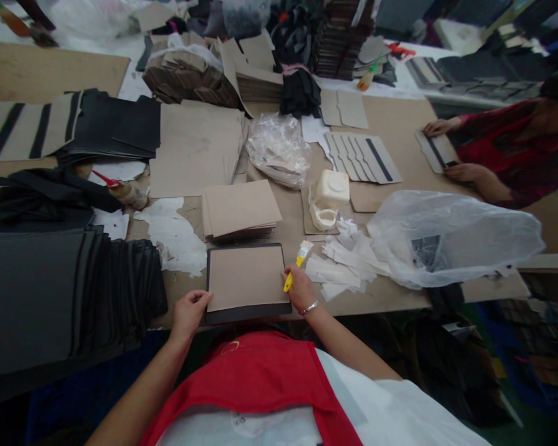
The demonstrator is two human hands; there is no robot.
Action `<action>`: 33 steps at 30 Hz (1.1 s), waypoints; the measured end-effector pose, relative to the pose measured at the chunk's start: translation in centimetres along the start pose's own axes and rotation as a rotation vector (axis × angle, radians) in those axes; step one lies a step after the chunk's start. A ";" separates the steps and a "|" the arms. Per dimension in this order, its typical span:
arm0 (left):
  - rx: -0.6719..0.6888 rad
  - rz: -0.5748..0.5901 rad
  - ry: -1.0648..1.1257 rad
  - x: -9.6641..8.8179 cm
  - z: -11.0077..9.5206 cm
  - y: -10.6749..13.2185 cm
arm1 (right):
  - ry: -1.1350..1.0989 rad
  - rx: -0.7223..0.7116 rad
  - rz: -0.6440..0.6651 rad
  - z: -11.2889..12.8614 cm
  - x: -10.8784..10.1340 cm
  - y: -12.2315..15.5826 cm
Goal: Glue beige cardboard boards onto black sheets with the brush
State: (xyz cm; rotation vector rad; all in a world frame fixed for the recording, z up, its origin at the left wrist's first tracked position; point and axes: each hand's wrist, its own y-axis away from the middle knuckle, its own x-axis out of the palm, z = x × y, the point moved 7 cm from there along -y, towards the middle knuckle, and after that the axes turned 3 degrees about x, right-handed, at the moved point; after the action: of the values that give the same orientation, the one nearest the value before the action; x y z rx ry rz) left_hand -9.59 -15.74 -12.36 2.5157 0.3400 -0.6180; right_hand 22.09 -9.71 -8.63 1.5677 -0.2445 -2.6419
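A brown cardboard panel (246, 277) lies on a slightly larger black sheet (248, 313) right in front of me on the table. My left hand (188, 313) rests at the panel's lower left corner, fingers curled onto its edge. At the panel's right edge, my right hand (300, 290) is closed around the handle of a yellow-handled brush (297, 263). The white bristles of the brush point up and away from me.
A stack of brown panels (239, 210) sits just beyond. A large pile of black sheets (51, 291) lies left. White paper strips (341, 263), a white container (331, 189) and a clear plastic bag (451, 238) lie right. Another person's hands (465, 171) work at the far right.
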 end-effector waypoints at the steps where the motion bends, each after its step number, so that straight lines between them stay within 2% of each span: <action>1: -0.001 0.002 -0.001 0.0 0.1 -0.1 | 0.004 0.007 0.000 0.0 0.1 0.0; 16: 0.029 -0.023 0.042 -0.1 -0.5 -0.5 | 0.097 -0.015 0.017 0.4 0.8 -0.6; 23: 0.110 0.041 -0.191 -0.6 -1.9 -0.8 | 0.160 0.010 0.046 0.5 0.6 -0.8; 28: 0.128 0.141 -0.366 -0.7 -3.1 -0.8 | 0.169 -0.018 0.039 0.8 0.6 -0.7; 30: 0.230 0.136 -0.510 -0.6 -4.3 -0.4 | 0.199 -0.026 0.036 0.9 0.6 -0.6; 33: 0.548 0.077 -0.747 0.1 -7.0 0.8 | 0.286 -0.035 0.036 1.0 -0.3 -0.6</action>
State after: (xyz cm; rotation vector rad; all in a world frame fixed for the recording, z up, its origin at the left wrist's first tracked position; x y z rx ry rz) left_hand -6.67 -12.57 -6.75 2.5168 -0.2352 -1.7207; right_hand 21.42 -8.95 -7.98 1.8812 -0.2064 -2.3424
